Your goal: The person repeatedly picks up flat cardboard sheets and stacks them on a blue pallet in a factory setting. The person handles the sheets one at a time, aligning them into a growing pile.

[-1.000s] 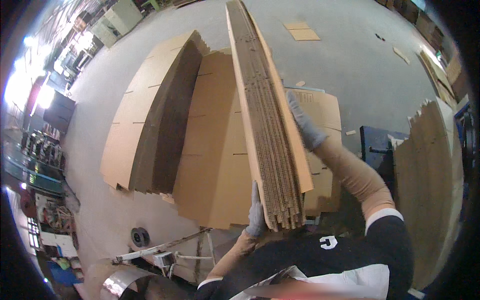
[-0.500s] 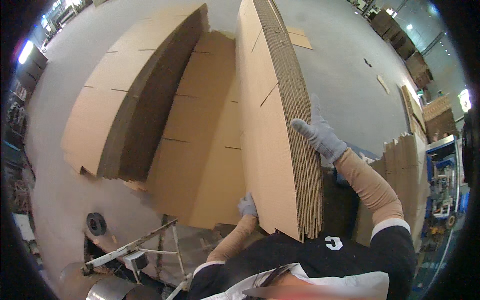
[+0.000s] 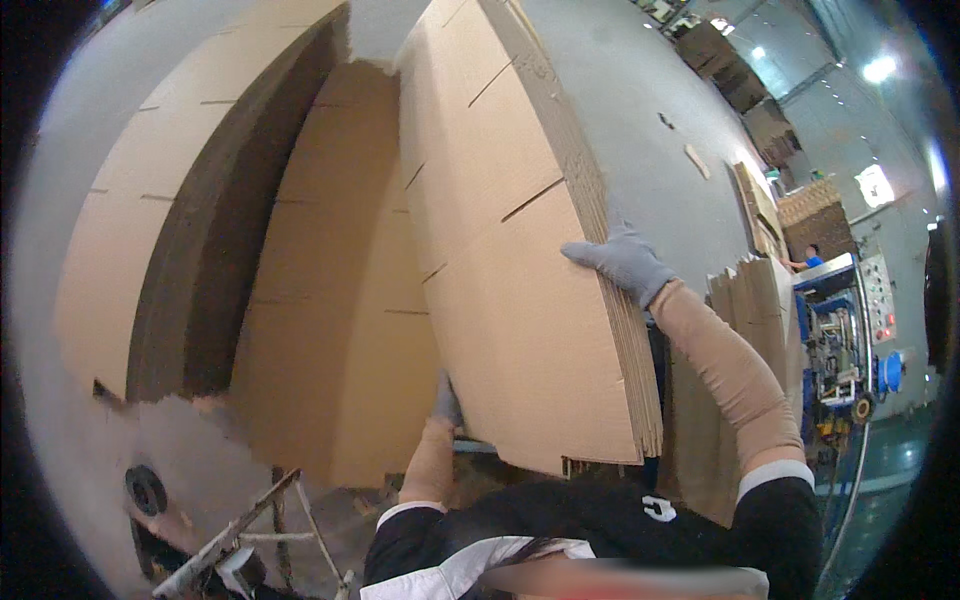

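A thick bundle of flat cardboard sheets point(image 3: 520, 270), brown with slots cut in it, stands tilted in front of my body. My right hand point(image 3: 628, 262), in a grey glove, grips its right edge, with the thumb over the broad face and the fingers partly hidden at the layered side. Low on the opposite side, my gloved left hand point(image 3: 447, 402) holds the bundle's left edge; part of its fingers is hidden behind the cardboard. Left of the bundle lie more flat cardboard sheets point(image 3: 320, 350), and beyond them rises a taller cardboard stack point(image 3: 130, 230).
A metal frame point(image 3: 270, 535) and a black wheel point(image 3: 146, 490) are at the lower left. Upright cardboard point(image 3: 745, 310) stands to my right, beside a blue-framed machine point(image 3: 835, 340). A person in blue point(image 3: 812, 258) is farther off. Cardboard piles point(image 3: 725, 70) line the far right.
The bundle has turned and tilted, showing more of its broad face and less of its layered edge. My right thumb now lies over that face. The view has swung to the right.
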`<state>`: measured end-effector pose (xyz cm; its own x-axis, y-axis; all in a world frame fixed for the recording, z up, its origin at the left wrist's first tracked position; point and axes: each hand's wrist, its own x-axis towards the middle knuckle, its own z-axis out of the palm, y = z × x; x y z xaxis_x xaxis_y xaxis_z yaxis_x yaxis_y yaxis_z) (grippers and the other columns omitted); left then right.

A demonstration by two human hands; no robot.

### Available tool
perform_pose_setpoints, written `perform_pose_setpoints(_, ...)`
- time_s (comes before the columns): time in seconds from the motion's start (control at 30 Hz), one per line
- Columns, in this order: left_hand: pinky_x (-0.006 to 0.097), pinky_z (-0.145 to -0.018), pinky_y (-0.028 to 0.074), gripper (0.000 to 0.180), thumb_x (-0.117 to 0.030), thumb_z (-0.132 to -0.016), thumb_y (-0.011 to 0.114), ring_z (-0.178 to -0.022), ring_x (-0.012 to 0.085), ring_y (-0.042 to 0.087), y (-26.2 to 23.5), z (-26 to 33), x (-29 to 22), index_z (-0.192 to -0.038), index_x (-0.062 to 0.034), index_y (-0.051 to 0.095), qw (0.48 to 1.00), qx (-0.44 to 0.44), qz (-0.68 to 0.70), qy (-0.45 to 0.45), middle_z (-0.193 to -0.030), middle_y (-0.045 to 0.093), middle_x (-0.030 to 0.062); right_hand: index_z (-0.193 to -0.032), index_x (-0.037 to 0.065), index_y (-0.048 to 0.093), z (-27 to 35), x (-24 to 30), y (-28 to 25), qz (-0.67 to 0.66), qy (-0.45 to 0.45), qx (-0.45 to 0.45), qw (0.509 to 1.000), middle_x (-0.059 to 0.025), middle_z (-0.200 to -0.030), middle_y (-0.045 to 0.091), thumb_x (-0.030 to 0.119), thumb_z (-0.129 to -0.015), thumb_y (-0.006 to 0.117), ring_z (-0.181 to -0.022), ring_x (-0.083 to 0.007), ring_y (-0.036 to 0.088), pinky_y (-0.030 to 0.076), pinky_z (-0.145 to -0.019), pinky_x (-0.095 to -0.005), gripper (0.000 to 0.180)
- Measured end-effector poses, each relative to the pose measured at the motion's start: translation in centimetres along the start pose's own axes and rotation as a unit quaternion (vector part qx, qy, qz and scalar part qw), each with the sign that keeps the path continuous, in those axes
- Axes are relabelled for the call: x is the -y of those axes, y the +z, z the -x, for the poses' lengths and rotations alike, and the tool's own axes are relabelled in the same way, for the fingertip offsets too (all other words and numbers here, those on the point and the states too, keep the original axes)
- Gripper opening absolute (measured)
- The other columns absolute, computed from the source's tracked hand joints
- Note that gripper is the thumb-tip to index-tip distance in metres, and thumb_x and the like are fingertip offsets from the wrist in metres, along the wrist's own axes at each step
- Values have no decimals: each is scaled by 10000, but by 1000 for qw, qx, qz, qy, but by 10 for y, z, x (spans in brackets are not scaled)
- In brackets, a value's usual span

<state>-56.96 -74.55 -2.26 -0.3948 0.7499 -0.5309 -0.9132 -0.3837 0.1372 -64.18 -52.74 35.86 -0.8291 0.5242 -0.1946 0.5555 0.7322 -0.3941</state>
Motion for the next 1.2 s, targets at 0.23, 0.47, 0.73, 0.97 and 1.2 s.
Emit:
perform_pose_setpoints(0.23, 462, -1050, 373, 744, -659, -919, 272, -1275, 320, 422, 54, -5, 66, -1419, -116, 364, 990, 54, 87, -94, -1425, 417, 106, -1476, 34, 186, 33, -13, -61, 35, -47, -10, 998, -295, -1329, 462, 354, -681, 735, -1257, -382, 451, 355, -1047, -370, 1017)
perform_pose_setpoints(0.47, 457, -1036, 368, 705, -583, -939, 361, -1232, 307, 443, 127, -137, 65, -1388, -40, 371, 972, 171, 148, -70, -1369, 451, 143, -1429, 40, 289, 209, -29, -151, 186, 94, 54, 977, -250, -1251, 507, 292, -614, 759, -1169, -406, 490, 383, -998, -427, 974)
perform_pose_setpoints(0.73, 465, -1040, 364, 664, -531, -944, 385, -1235, 305, 437, 114, -92, 136, -1378, -28, 367, 993, 82, -73, -50, -1364, 442, 155, -1291, 98, 494, 403, -188, -197, 140, 113, -2, 984, -184, -1164, 569, 400, -545, 835, -1005, -388, 592, 474, -843, -449, 873)
perform_pose_setpoints(0.97, 473, -1043, 361, 629, -485, -949, 406, -1238, 304, 432, 188, -27, 299, -1368, -18, 363, 957, 68, -278, 34, -1359, 434, 166, -1230, 42, 547, 565, -368, -246, 53, 119, -75, 989, -189, -1158, 590, 418, -465, 834, -998, -372, 607, 482, -833, -426, 900)
perform_pose_setpoints(1.2, 475, -1037, 368, 589, -436, -951, 425, -1224, 305, 440, 380, -26, 488, -1360, -16, 362, 878, 275, -363, 146, -1352, 430, 172, -1351, -16, 450, 709, -516, -375, -133, 291, -233, 918, -103, -1375, 470, 487, -488, 777, -1286, -211, 409, 245, -1115, -367, 1051)
